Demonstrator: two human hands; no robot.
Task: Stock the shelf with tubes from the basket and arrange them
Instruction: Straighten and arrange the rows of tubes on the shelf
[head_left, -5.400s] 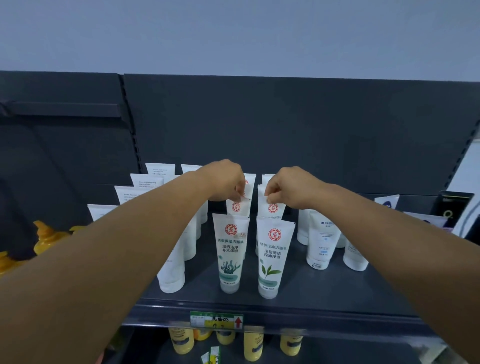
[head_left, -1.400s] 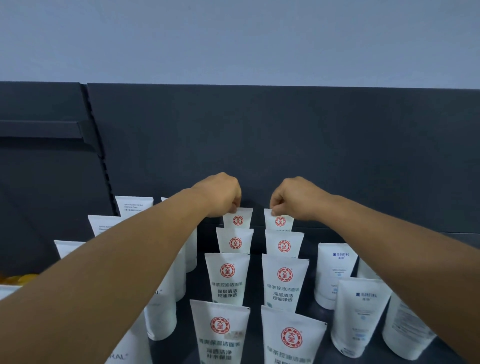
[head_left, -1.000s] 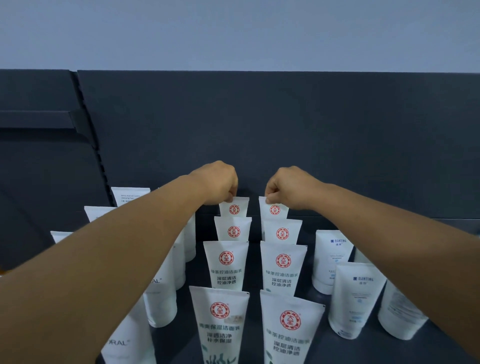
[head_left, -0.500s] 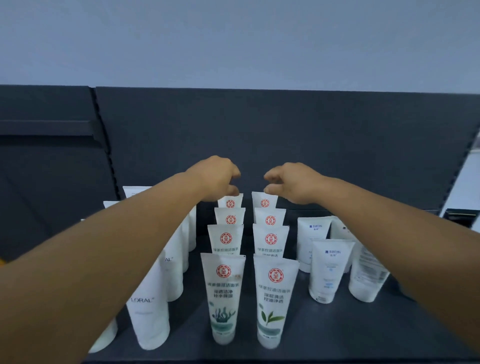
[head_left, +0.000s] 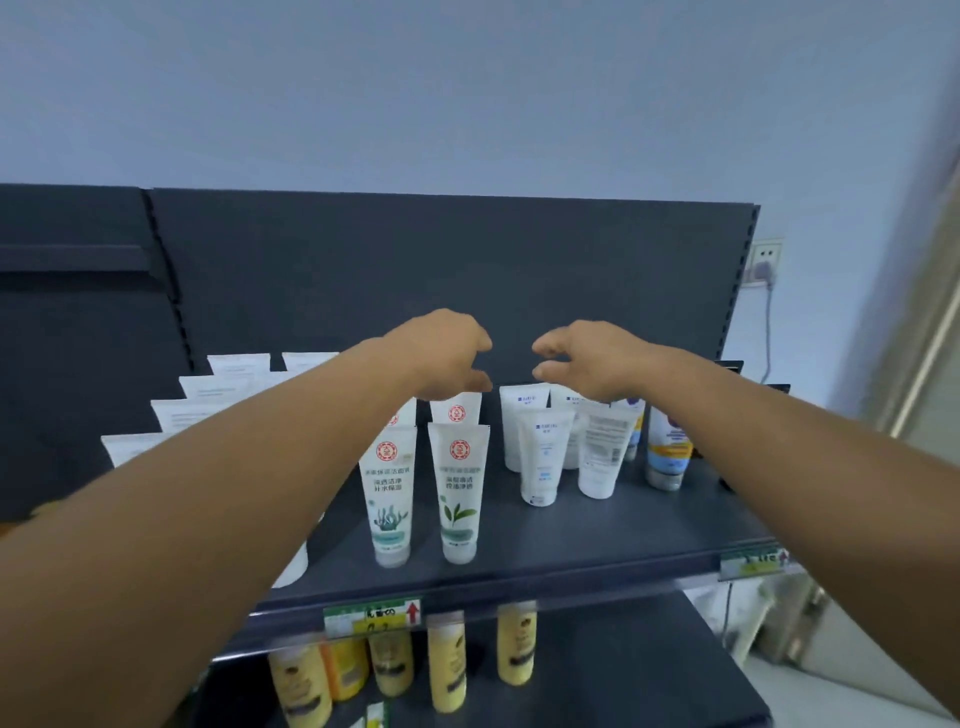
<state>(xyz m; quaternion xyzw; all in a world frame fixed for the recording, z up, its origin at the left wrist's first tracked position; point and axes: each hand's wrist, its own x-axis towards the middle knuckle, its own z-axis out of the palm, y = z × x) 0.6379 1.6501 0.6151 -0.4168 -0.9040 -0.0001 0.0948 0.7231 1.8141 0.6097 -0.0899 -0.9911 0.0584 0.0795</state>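
Note:
Two rows of white tubes with red round logos stand cap-down on the dark shelf (head_left: 597, 551); the front left tube (head_left: 388, 499) shows a seaweed print, the front right tube (head_left: 459, 493) a green leaf. My left hand (head_left: 447, 356) hovers above the back of the left row, fingers loosely curled, holding nothing. My right hand (head_left: 584, 358) hovers level with it to the right, above plain white tubes, also loosely curled and holding nothing. No basket is in view.
More white tubes (head_left: 223, 395) line the shelf's left side behind my left arm. White and blue-labelled tubes (head_left: 543, 457) and an orange-banded tube (head_left: 667, 449) stand at the right. Yellow bottles (head_left: 452, 660) fill the lower shelf. A wall socket (head_left: 764, 257) is at right.
Both hands have let go of the rearmost logo tubes and lifted off them. The view has pulled back and turned right, showing the shelf edge and lower shelf.

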